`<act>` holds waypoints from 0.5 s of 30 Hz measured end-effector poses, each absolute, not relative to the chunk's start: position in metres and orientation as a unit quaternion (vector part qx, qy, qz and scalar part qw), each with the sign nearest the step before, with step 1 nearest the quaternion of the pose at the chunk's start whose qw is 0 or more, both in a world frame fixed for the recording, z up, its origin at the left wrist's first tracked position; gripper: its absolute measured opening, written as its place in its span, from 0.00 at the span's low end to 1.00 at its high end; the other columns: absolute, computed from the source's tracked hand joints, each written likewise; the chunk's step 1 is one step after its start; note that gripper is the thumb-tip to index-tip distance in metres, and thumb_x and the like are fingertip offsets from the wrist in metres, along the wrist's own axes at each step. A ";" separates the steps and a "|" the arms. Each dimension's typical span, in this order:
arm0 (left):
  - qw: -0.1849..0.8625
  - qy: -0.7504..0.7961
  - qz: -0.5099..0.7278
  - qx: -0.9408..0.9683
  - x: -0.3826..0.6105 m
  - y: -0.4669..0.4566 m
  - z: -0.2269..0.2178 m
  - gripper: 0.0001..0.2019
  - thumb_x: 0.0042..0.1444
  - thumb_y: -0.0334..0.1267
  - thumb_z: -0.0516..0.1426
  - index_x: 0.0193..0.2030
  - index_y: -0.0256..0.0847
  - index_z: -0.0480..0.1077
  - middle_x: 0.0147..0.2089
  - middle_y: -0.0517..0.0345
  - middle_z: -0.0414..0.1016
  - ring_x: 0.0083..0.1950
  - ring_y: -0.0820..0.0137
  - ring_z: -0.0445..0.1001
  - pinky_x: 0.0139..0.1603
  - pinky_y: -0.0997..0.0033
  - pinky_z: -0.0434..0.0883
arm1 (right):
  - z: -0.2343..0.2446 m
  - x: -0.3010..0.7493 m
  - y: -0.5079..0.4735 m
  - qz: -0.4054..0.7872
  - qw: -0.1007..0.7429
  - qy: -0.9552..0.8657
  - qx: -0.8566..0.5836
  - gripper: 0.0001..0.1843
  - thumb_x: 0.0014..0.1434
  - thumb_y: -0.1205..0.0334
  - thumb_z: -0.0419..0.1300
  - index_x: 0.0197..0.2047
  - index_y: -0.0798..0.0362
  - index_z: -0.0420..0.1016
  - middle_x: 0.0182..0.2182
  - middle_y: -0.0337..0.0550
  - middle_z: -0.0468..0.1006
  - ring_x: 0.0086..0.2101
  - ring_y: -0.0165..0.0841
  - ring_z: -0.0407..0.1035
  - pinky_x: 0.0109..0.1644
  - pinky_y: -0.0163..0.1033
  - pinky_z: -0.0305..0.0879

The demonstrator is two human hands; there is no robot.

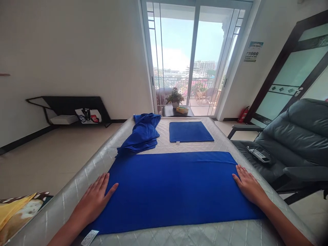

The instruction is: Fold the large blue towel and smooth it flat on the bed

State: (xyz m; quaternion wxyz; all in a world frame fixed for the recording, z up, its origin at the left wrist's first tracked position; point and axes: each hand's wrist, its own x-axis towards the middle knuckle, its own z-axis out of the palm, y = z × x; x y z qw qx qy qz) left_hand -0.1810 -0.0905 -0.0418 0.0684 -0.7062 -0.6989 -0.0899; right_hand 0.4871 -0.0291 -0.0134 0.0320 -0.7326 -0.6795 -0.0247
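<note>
A blue towel point(174, 191) lies spread flat across the near part of a pale quilted mattress point(205, 234), with a white label at its near left corner. On its left edge my left hand point(96, 194) rests flat, thumb apart from the other fingers. My right hand point(247, 181) lies flat on the right edge, fingers stretched out. Neither hand grips anything. Farther back is a neatly folded blue towel point(191, 131) with a small white tag. To its left sits a crumpled heap of blue towels point(145, 131).
A dark reclining chair point(282, 136) stands right of the mattress, with a white device point(258, 155) on its seat. Behind the mattress, a small table holds a potted plant point(175, 97) and a tissue pack point(182, 109). A patterned blanket point(23, 212) shows at lower left.
</note>
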 end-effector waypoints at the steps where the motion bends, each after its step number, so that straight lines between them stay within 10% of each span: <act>1: 0.070 -0.696 -0.089 -0.709 -0.181 -0.091 -0.041 0.38 0.62 0.60 0.36 0.70 0.38 0.54 0.71 0.46 0.59 0.71 0.54 0.56 0.66 0.49 0.58 | -0.014 0.487 -0.029 -0.026 0.032 -0.681 -0.732 0.39 0.65 0.47 0.34 0.72 0.64 0.47 0.70 0.51 0.51 0.69 0.39 0.42 0.71 0.50 0.41; 10: 0.042 -0.708 -0.072 -0.701 -0.129 -0.061 -0.004 0.45 0.61 0.65 0.36 0.69 0.24 0.53 0.71 0.36 0.55 0.72 0.54 0.54 0.71 0.47 0.51 | 0.019 0.436 -0.020 -0.040 0.066 -0.724 -0.685 0.35 0.67 0.51 0.35 0.70 0.63 0.53 0.69 0.52 0.53 0.69 0.40 0.44 0.71 0.51 0.41; 15: 0.003 -0.551 -0.142 -0.823 0.002 -0.010 0.028 0.35 0.67 0.58 0.37 0.70 0.35 0.55 0.71 0.44 0.58 0.72 0.61 0.54 0.71 0.54 0.54 | 0.045 0.302 -0.001 0.051 0.096 -0.817 -0.566 0.35 0.69 0.48 0.33 0.71 0.59 0.50 0.70 0.48 0.51 0.69 0.36 0.42 0.71 0.47 0.41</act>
